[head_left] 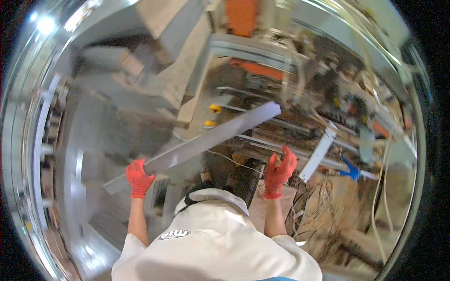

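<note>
A long, narrow, pale grey board [211, 139] runs slantwise in front of me, its far end up to the right. My left hand [139, 178], in a red glove, is closed round it near its lower left end; part of the board sticks out beyond the hand. In a matching red glove, my right hand [280, 172] is raised with fingers apart and holds nothing. It is below the board's far end, not touching it. A white flat bar with holes [318, 152] lies just right of that hand.
Big cardboard boxes [173, 79] stand at the far left. Ahead is a machine bed with metal rails [276, 122] and orange parts [258, 69]. Two yellow pieces [215, 108] sit by its left edge. At right are a blue tool-like object [350, 168], loose cables [318, 199] and hanging hoses [378, 206].
</note>
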Available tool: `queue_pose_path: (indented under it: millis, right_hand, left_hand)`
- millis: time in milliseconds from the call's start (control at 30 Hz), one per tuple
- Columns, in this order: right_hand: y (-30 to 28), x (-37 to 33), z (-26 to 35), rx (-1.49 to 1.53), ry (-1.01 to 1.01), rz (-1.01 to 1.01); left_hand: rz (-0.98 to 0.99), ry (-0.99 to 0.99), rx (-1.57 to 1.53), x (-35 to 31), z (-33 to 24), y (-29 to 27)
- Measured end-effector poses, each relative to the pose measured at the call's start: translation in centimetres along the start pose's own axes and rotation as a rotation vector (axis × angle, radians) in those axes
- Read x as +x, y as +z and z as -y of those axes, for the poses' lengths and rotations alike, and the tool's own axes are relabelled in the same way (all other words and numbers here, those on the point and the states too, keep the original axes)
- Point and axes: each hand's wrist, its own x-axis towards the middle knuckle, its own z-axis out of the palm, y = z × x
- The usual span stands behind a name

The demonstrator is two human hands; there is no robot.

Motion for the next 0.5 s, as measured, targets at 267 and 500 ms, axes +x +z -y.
queue_pose_path:
  millis: [267, 500]
  right_hand:
    - [8.5, 2.3, 6.0, -0.319, -0.345, 0.481]
    - [11.4, 2.0, 4.9, -0.421, -0.557, 0.555]
  left_hand:
    - [-0.178, -0.58, 0.291, -23.7, -1.2, -5.8]
    - [0.054, -1.285, 0.172, -32.1, -3.8, -6.6]
